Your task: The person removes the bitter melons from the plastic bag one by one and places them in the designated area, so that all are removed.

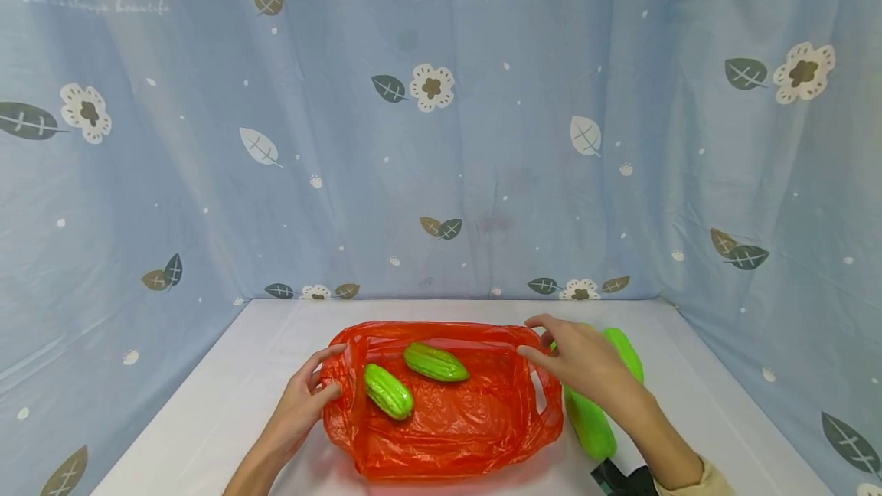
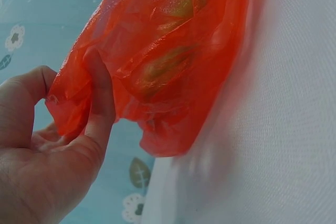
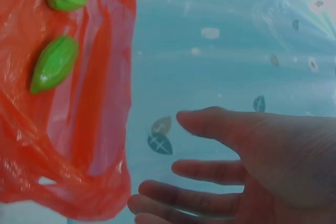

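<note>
A red plastic bag (image 1: pixel 455 419) lies with its mouth spread wide on the white table. Inside it are two short, ridged green vegetables, one toward the left side (image 1: pixel 389 392) and one near the back (image 1: pixel 436 362). My left hand (image 1: pixel 296 400) pinches the bag's left edge between thumb and fingers; the left wrist view shows the red film (image 2: pixel 73 98) between them. Over the bag's back right corner, my right hand (image 1: pixel 586 362) has its fingers loosely extended and apart, holding nothing. In the right wrist view, the fingertips (image 3: pixel 152 187) are beside the bag's rim.
Longer green vegetables lie right of the bag, one in front (image 1: pixel 591 427) and another farther back (image 1: pixel 623 350), partly hidden by the right forearm. A black object (image 1: pixel 623 478) sits by the right wrist. A blue patterned curtain (image 1: pixel 482 174) surrounds the table (image 1: pixel 276 327).
</note>
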A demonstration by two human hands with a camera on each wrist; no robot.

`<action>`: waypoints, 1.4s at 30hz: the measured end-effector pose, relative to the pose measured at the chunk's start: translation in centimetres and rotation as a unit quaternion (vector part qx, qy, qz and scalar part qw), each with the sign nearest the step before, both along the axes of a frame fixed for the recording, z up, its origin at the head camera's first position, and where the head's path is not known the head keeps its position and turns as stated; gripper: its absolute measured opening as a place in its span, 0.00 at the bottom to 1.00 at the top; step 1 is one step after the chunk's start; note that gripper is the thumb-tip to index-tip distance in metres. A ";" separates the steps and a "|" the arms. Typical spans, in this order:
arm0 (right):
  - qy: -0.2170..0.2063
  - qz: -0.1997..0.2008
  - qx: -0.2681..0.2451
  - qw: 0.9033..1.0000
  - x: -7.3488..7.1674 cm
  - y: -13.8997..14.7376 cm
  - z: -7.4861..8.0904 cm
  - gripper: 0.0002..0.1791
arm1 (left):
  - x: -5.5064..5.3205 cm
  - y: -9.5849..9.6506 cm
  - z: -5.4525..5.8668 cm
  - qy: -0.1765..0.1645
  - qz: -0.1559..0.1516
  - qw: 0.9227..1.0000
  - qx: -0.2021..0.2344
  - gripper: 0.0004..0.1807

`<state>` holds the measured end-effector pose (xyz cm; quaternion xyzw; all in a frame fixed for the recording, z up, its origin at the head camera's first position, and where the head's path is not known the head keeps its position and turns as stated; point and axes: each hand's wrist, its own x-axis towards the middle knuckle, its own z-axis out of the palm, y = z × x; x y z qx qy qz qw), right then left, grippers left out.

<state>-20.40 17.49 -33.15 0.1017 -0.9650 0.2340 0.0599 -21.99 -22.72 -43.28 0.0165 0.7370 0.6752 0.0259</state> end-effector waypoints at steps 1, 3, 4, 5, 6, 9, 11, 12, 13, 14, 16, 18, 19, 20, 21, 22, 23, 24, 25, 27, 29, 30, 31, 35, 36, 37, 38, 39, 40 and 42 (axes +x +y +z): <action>0.001 0.004 0.002 1.000 -0.1 -0.3 0.0 0.27 | 0.0 0.0 0.0 0.000 0.000 1.000 -0.001 0.33; 0.003 0.015 0.002 1.000 -0.3 -0.8 -0.1 0.26 | 0.0 0.0 -0.1 0.000 0.002 1.000 -0.002 0.32; 0.002 0.019 0.000 1.000 -0.4 -1.2 -0.2 0.26 | 0.0 0.0 -0.1 0.000 0.003 1.000 -0.003 0.32; 0.000 0.023 -0.001 1.000 -0.6 -1.5 -0.3 0.25 | 0.0 0.1 -0.1 0.000 0.003 1.000 -0.004 0.33; -0.001 0.027 0.000 1.000 -0.7 -1.8 -0.4 0.25 | 0.0 0.1 -0.1 -0.001 0.004 1.000 -0.004 0.32; -0.003 0.039 0.005 0.999 -1.0 -2.7 -0.6 0.26 | 0.1 0.1 -0.1 -0.003 0.004 1.000 -0.004 0.33; -0.004 0.050 0.009 0.999 -1.1 -3.2 -0.7 0.26 | 0.1 0.1 -0.1 -0.003 0.004 1.000 -0.005 0.33; -0.003 0.058 0.010 0.998 -1.2 -3.5 -0.8 0.26 | 0.1 0.1 -0.1 -0.003 0.004 1.000 -0.005 0.33; -0.003 0.065 0.008 0.998 -1.3 -3.8 -0.9 0.26 | 0.2 0.1 -0.1 -0.003 0.004 1.000 -0.006 0.33; -0.003 0.072 0.006 0.997 -1.4 -4.1 -0.9 0.26 | 0.2 0.1 -0.1 -0.002 0.003 1.000 -0.006 0.33; -0.003 0.088 0.004 0.996 -1.5 -4.5 -1.0 0.26 | 0.2 0.1 0.0 -0.001 0.002 1.000 -0.006 0.33; -0.006 0.101 0.003 0.995 -1.7 -5.0 -1.1 0.26 | 0.2 0.1 0.0 0.000 0.002 1.000 -0.006 0.33; -0.007 0.106 0.005 0.994 -1.7 -5.2 -1.2 0.26 | 0.2 0.1 0.0 0.001 0.001 1.000 -0.006 0.33; -0.009 0.113 0.007 0.994 -1.8 -5.4 -1.2 0.26 | 0.2 0.0 0.1 0.002 0.001 1.000 -0.006 0.33; -0.012 0.119 0.009 0.993 -1.9 -5.6 -1.3 0.26 | 0.2 0.0 0.1 0.001 0.002 1.000 -0.006 0.33; -0.014 0.124 0.010 0.992 -2.0 -5.9 -1.4 0.26 | 0.2 0.0 0.1 0.001 0.002 1.000 -0.007 0.33; -0.016 0.129 0.014 0.991 -2.1 -6.1 -1.5 0.26 | 0.2 0.0 0.1 0.001 0.002 1.000 -0.008 0.33; -0.018 0.132 0.018 0.991 -2.2 -6.3 -1.6 0.26 | 0.2 0.0 0.1 0.002 0.001 1.000 -0.008 0.33; -0.020 0.136 0.020 0.990 -2.2 -6.6 -1.7 0.26 | 0.2 0.0 0.1 0.001 0.001 1.000 -0.009 0.33; -0.026 0.141 0.022 0.989 -2.5 -7.1 -2.0 0.25 | 0.2 0.0 0.1 0.001 0.001 1.000 -0.010 0.33; -0.029 0.142 0.026 0.989 -2.7 -7.6 -2.4 0.26 | 0.2 0.1 0.1 0.002 0.001 1.000 -0.010 0.33; -0.030 0.141 0.027 0.989 -2.8 -7.8 -2.6 0.26 | 0.2 0.1 0.1 0.002 0.001 1.000 -0.009 0.33; -0.030 0.140 0.029 0.989 -3.0 -8.0 -2.8 0.27 | 0.2 0.1 0.1 0.002 0.001 1.000 -0.009 0.33; -0.032 0.130 0.037 0.990 -3.4 -8.7 -3.5 0.29 | 0.2 0.0 0.1 0.002 0.003 1.000 -0.008 0.33; -0.032 0.128 0.037 0.991 -3.5 -8.8 -3.6 0.29 | 0.2 0.0 0.1 0.003 0.003 1.000 -0.008 0.33; -0.033 0.126 0.037 0.991 -3.5 -8.9 -3.8 0.29 | 0.2 0.1 0.1 0.003 0.003 1.000 -0.008 0.33; -0.033 0.124 0.037 0.991 -3.6 -9.0 -3.9 0.29 | 0.2 0.1 0.1 0.004 0.003 1.000 -0.009 0.33; -0.032 0.123 0.037 0.991 -3.7 -9.1 -4.0 0.29 | 0.2 0.1 0.1 0.005 0.003 1.000 -0.010 0.33; -0.032 0.123 0.037 0.991 -3.7 -9.2 -4.1 0.29 | 0.2 0.1 0.1 0.005 0.002 1.000 -0.011 0.33; -0.031 0.123 0.039 0.991 -3.9 -9.4 -4.4 0.29 | 0.2 0.1 0.1 0.005 0.002 1.000 -0.012 0.33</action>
